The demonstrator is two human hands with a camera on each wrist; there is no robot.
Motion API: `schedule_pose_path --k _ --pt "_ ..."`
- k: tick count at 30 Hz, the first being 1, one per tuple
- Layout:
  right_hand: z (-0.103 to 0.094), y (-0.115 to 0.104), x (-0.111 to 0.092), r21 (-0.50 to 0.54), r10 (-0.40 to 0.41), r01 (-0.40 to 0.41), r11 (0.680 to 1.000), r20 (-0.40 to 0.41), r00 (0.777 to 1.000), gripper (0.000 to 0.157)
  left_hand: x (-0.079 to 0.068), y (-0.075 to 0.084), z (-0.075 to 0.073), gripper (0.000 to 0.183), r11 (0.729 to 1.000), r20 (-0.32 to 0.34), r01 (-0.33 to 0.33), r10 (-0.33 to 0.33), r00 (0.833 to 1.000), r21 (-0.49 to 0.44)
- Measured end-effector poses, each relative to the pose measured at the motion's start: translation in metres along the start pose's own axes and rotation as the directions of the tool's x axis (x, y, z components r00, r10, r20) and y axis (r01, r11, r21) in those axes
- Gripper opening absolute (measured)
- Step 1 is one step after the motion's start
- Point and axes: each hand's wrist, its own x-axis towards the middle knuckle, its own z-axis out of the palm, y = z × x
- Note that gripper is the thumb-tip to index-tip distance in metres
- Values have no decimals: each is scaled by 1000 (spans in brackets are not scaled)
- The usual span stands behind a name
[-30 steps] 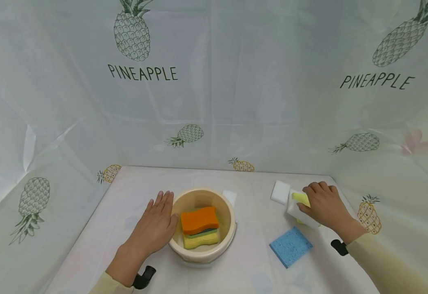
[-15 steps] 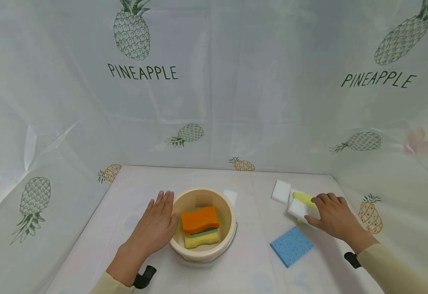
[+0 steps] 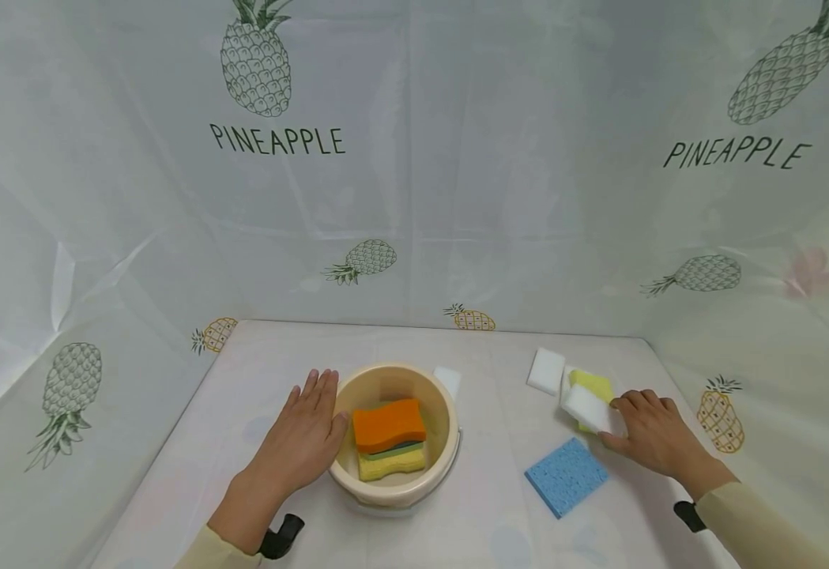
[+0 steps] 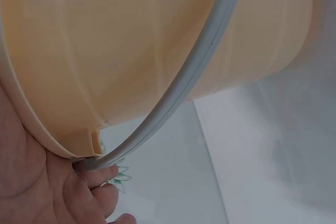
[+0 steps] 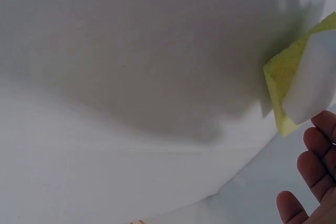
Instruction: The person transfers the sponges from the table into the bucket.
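- Head view: the left hand [image 3: 300,435] lies along the left side of the bucket [image 3: 393,496], fingers straight and together, thumb at the rim, gripping nothing.
- Inside the rim, an orange sponge [image 3: 389,427] lies over a yellow sponge [image 3: 391,465], its near end uncovered. A gap separates the pair from the far wall.
- A white piece [image 3: 448,379] shows just behind the bucket's right rim, partly hidden by it.
- The right hand [image 3: 649,433] pinches the right end of a white sponge [image 3: 592,409] between thumb and fingers. This sponge is well to the right of the bucket, tilted over a lime-yellow sponge [image 3: 592,384].
- A flat white pad [image 3: 546,371] lies just left of these, towards the tabletop's back edge; a blue sponge [image 3: 567,478] lies nearer the person, with a narrow strip of surface before the lime-yellow one.
- A wide stretch of tabletop [image 3: 492,474] runs between bucket and blue sponge. The right forearm crosses the table's right edge, near the hanging sheet [image 3: 492,197].
- Left wrist view: the palm meets the bucket's rim; a grey handle [image 4: 178,82] slants across the outer wall, its end by the fingers.
- Right wrist view: a fingertip touches the white sponge's edge. The thumb's hold cannot be told here. The lime-yellow corner juts past it towards the shaded surface.
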Motion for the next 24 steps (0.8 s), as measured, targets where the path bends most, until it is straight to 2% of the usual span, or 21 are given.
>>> schedule_pose_path --k 6,15,24 --pt "1 2 0 46 33 -33 998 -1 999 69 0 1 0 66 1000 0 -3 3 1000 -6" --pt "-2 -6 7 67 0 10 998 -150 989 69 -1 2 -2 65 1000 0 0 0 1000 -10" --pt "-7 -20 24 38 -56 66 997 -226 972 72 -1 2 -2 65 1000 1 4 -4 1000 -4"
